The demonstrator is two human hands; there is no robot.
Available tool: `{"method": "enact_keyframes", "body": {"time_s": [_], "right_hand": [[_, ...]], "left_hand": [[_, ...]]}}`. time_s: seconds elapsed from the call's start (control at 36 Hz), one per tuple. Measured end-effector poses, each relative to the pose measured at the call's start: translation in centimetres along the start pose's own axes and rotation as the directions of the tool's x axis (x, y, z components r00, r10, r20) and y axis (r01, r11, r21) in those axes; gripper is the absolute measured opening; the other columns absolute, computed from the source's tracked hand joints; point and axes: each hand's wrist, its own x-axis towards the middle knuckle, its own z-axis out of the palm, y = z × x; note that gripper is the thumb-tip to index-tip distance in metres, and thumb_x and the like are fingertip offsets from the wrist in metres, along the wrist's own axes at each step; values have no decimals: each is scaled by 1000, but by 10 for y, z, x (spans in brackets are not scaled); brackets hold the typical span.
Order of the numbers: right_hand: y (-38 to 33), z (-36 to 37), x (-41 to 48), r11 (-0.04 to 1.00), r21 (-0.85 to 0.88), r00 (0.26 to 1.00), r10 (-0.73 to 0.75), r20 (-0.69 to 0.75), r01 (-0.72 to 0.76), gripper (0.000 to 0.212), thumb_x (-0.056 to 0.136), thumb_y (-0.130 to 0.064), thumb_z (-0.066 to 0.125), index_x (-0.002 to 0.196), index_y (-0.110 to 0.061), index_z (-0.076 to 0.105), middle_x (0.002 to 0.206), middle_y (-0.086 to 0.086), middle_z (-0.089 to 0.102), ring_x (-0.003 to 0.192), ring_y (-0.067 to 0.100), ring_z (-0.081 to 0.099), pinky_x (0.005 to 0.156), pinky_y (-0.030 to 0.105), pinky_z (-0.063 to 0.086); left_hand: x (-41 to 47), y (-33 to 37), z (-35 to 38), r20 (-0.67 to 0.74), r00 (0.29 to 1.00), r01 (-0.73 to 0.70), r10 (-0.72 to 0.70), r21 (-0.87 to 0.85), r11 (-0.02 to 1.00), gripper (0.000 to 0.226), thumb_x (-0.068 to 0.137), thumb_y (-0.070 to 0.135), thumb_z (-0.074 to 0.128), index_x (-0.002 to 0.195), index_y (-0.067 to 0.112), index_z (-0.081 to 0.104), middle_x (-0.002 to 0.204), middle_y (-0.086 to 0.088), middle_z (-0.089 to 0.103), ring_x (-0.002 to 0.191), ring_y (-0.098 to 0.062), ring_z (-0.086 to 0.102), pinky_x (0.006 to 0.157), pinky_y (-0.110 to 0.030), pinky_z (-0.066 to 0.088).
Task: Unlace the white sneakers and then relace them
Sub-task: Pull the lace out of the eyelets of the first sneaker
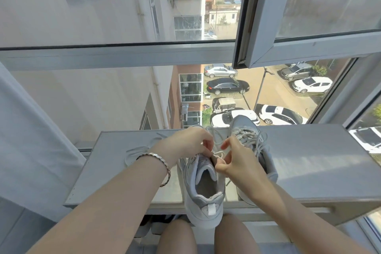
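On smooth sill, left hand, right hand pinching flat lace, padded sneaker

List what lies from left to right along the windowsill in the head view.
Loose white lace → left hand → right hand → laced sneaker. The near sneaker, whose lace both hands pinch, sits under them, so it is left out.

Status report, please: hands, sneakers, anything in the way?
Left hand and right hand both pinch the lace atop the near sneaker. Far sneaker laced, on the sill. Nothing blocking.
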Motion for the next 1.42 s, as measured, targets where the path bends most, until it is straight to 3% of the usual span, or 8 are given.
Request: {"method": "enact_keyframes", "body": {"time_s": [0.19, 0.42, 0.58, 0.75, 0.94, 1.22, 1.33, 1.42], "right_hand": [[-2, 5, -1, 996, -64, 998, -57, -13, 56, 18, 84, -13, 58, 97, -19, 47, 64, -3, 53, 64, 13, 50, 61, 30, 42], [-7, 9, -3, 992, -108, 996, -77, -49, 71, 14, 84, -13, 58, 94, -15, 48, 72, 2, 59, 75, 22, 54, 67, 35, 45], [-1, 10, -3, 997, -79, 996, -11, -88, 4, 23, 85, -23, 60, 106, -14, 58, 81, 2, 62, 74, 17, 57, 63, 26, 43], [-5, 13, 1, 991, -136, 999, 5, -43, -11, 22, 85, -28, 62, 98, -11, 68, 87, 7, 67, 85, 21, 59, 71, 30, 45], [-4, 11, 0, 985, -168, 999, 22, -38, -28, 17, 86, -27, 60, 90, -11, 65, 78, 5, 62, 77, 23, 58, 64, 30, 41], [-2, 8, -5, 985, -168, 997, 39, -68, -50, 10, 86, -22, 57, 80, -13, 59, 77, 6, 63, 69, 22, 57, 56, 30, 38], [-3, 9, -7, 984, -180, 996, -4, -86, -12, 14, 88, -23, 57, 85, -10, 60, 71, 1, 54, 67, 18, 50, 50, 23, 30], [-4, 9, -10, 979, -205, 997, -28, -77, 11, 15, 88, -23, 57, 86, -8, 62, 70, 1, 54, 69, 18, 51, 55, 26, 33]], "left_hand": [[-8, -9, 10, -112, 994, -3, -2, -47, 999, 8, 93, 18, 56, 95, 13, 61, 94, 5, 48, 86, -11, 48, 67, -19, 36], [-14, -12, 45, -420, 846, 129, -329, -436, 891, 19, 97, 15, 48, 77, 17, 47, 71, 8, 52, 69, -12, 50, 56, -20, 33], [-12, -5, 33, -236, 902, 85, -360, -722, 687, 14, 89, 11, 60, 78, 18, 55, 70, 5, 60, 66, -10, 55, 59, -19, 43], [-5, -16, 28, -273, 962, -16, -27, -155, 988, 13, 88, 23, 64, 81, 13, 67, 84, -4, 63, 90, -19, 56, 83, -39, 48], [-8, -24, 2, -96, 990, -110, 104, -59, 992, 7, 84, 21, 67, 82, 15, 69, 86, -1, 64, 82, -17, 60, 79, -39, 51], [-9, -16, 16, -280, 922, -142, 269, 403, 904, 26, 95, 38, 48, 97, 14, 57, 101, 2, 62, 102, -14, 52, 83, -26, 43], [-12, -13, 23, -342, 922, -44, 184, 381, 924, 22, 98, 35, 42, 98, 15, 50, 96, 4, 56, 95, -15, 51, 72, -25, 36], [-16, -13, 28, -402, 908, 168, -123, 80, 983, 22, 101, 33, 35, 90, 14, 38, 74, 4, 47, 65, -18, 47, 55, -28, 30]]}}
